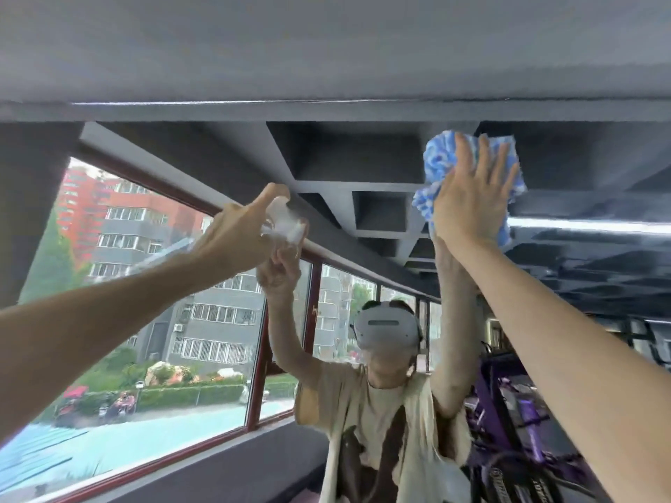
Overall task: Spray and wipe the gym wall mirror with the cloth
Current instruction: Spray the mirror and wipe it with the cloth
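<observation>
R hand (468, 197) fingers straight, spread, pressing soft blue cloth (439, 157) flat on mirror (363, 168). L hand (236, 230) fingers curled round clear spray bottle (287, 221); light, prob slick; grip neck.

Blurred white lettering on black tyre (508, 481), unreadable

Item count, view facing the mirror

Hands: 2, namely 1 left hand (236, 230) and 1 right hand (468, 197). Blue-and-white cloth (439, 157): 1. Clear spray bottle (287, 223): 1. Installed wall mirror (381, 157): 1. Reflected in it: 1 person (377, 401), 1 grey headset (385, 328), and purple exercise machines (523, 412), probably 2, though they overlap too much for a firm count.
</observation>
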A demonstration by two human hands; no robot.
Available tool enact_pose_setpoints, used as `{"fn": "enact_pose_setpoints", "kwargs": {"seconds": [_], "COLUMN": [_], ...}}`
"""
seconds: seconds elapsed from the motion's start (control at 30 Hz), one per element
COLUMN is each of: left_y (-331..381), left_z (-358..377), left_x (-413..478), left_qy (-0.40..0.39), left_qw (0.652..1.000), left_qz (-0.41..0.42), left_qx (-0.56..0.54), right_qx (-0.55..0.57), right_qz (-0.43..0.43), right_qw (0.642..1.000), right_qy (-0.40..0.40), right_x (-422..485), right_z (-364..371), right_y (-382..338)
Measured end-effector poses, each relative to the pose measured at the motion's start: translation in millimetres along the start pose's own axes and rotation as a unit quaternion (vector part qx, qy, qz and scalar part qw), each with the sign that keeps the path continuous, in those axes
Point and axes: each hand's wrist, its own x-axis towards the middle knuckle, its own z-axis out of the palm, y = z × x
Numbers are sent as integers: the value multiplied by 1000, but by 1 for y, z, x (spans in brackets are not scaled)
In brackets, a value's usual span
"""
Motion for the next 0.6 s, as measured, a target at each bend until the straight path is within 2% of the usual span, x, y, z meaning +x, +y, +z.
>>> {"fn": "enact_pose_setpoints", "kwargs": {"seconds": [0.17,0.33,0.4,0.47,0.53,0.6], "left_y": [-21,-44,-53,-64,-72,-84], "left_z": [-7,-16,-25,-29,-31,-35], "left_x": [2,19,22,22,21,21], "left_qy": [54,59,94,96,78,62], "left_qw": [998,997,995,995,997,998], "left_qz": [30,37,15,9,13,12], "left_qx": [-29,16,3,-1,3,4], "right_qx": [17,31,33,31,21,28], "right_qz": [67,-64,-89,-99,-81,-2], "right_qw": [997,997,995,995,996,999], "right_qy": [23,-19,-13,-3,8,19], "right_x": [-10,-32,-28,-23,-25,-33], "right_z": [7,31,40,43,46,45], "right_y": [-34,-110,-117,-112,-111,-128]}}
